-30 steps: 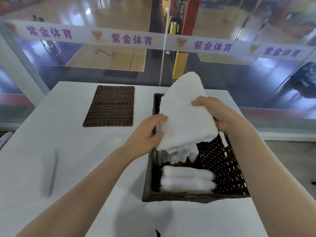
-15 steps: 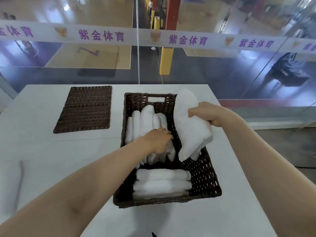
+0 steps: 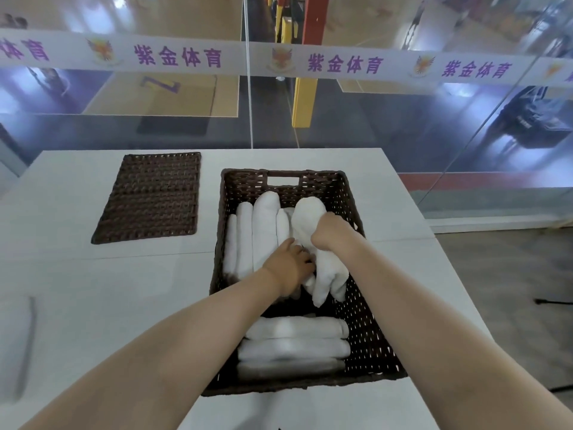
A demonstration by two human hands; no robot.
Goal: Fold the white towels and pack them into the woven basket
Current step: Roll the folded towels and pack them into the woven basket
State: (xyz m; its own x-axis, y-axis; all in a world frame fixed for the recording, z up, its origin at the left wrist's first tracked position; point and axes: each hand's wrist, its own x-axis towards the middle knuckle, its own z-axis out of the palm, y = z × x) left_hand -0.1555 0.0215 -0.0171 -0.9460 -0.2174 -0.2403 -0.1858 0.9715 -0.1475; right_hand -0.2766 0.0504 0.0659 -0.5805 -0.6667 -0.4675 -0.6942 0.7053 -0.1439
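A dark brown woven basket (image 3: pixel 369 333) stands on the white table. Several folded white towels (image 3: pixel 263 231) stand upright side by side in its far half. More folded towels (image 3: pixel 294 339) lie stacked across its near end. My right hand (image 3: pixel 330 232) grips a folded white towel (image 3: pixel 325 268) and holds it down inside the basket, to the right of the upright row. My left hand (image 3: pixel 286 268) rests against the upright towels beside it, fingers touching the held towel.
The basket's flat woven lid (image 3: pixel 152 197) lies on the table to the left. Another white towel (image 3: pixel 14 342) sits at the table's left edge. A glass wall with a printed banner (image 3: pixel 341 63) rises just behind the table.
My right hand has lowered the folded towel from above the basket down into it. My left hand went from the towel onto the upright row inside.
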